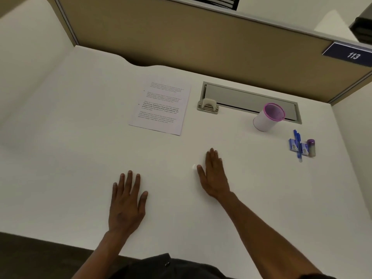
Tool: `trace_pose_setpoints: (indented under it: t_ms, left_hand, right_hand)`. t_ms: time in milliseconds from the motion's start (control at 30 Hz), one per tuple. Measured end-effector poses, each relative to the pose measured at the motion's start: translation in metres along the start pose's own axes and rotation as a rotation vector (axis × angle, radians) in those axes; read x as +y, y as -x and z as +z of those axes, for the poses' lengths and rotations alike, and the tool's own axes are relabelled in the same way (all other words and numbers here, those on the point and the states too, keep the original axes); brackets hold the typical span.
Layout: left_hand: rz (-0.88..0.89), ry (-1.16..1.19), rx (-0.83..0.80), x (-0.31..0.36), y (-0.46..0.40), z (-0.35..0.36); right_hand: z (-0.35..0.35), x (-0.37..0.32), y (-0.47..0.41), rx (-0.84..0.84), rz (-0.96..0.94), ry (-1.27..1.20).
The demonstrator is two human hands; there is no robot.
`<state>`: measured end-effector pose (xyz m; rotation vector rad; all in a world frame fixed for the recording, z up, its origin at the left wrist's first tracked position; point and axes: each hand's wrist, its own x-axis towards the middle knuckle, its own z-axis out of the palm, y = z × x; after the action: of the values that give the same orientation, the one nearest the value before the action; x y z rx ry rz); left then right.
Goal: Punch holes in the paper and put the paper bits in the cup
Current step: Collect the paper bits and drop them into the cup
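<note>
Head view: paper (161, 106) well beyond flat hands (126, 202), untouched.

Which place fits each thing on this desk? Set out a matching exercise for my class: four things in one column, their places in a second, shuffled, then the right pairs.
Things
1. paper
2. hole punch
3. cup
4. pens

Places
A. far right of the desk, between small blue boxes
B. at the left end of the grey cable tray
C. left of the hole punch, lying flat
D. standing by the tray's right end

Pairs: 1-C, 2-B, 3-D, 4-A
</note>
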<state>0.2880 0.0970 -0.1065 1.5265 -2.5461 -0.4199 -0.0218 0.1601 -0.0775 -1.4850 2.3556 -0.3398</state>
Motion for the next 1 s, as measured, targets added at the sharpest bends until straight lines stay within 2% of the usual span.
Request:
trace_pose_setpoints:
  t_ms: [133, 200, 267, 333, 367, 433, 533, 667, 733, 800, 833, 900, 933, 1000]
  left_hand:
    - [-0.012, 0.011, -0.016, 0.003, -0.002, -0.002]
    - [-0.002, 0.022, -0.021, 0.001, -0.002, -0.002]
    - [0.009, 0.067, -0.019, 0.001, -0.002, -0.004]
    - [0.019, 0.199, 0.003, 0.001, -0.001, -0.01]
    - [0.025, 0.286, 0.017, 0.001, 0.0, -0.013]
    - [0.07, 0.355, 0.019, -0.002, 0.008, -0.018]
    - [0.141, 0.156, 0.004, 0.001, 0.031, -0.013]
    - [0.106, -0.037, -0.023, 0.015, 0.052, 0.005]
    - [0.085, -0.053, 0.001, 0.017, 0.051, 0.006]
    - [0.058, -0.046, 0.073, 0.021, 0.053, 0.002]
    - [0.034, -0.029, 0.134, 0.024, 0.055, -0.001]
    - [-0.08, 0.048, 0.315, 0.031, 0.067, -0.005]
    - [-0.189, 0.111, 0.421, 0.034, 0.075, -0.005]
    - [-0.542, 0.303, 0.603, 0.043, 0.094, -0.004]
  right_hand:
    - [0.033, -0.031, 0.059, -0.041, -0.233, 0.022]
    - [0.036, -0.041, 0.077, -0.083, -0.272, -0.083]
    - [0.026, -0.043, 0.074, -0.036, -0.177, -0.262]
    - [0.01, -0.036, 0.051, 0.093, -0.046, -0.37]
    - [0.001, -0.03, 0.037, 0.12, 0.007, -0.371]
    - [-0.01, -0.019, 0.012, 0.07, 0.035, -0.267]
    - [-0.002, -0.014, 0.003, -0.027, -0.075, -0.042]
    - [0.022, -0.024, 0.047, -0.073, -0.306, 0.062]
    - [0.031, -0.03, 0.074, -0.136, -0.439, 0.066]
    - [0.03, -0.031, 0.09, -0.204, -0.483, -0.093]
    - [0.022, -0.031, 0.091, -0.217, -0.426, -0.25]
    - [0.005, -0.024, 0.077, -0.135, -0.263, -0.544]
    - [-0.003, -0.02, 0.065, -0.08, -0.201, -0.613]
    - [-0.015, -0.014, 0.038, -0.08, -0.186, -0.548]
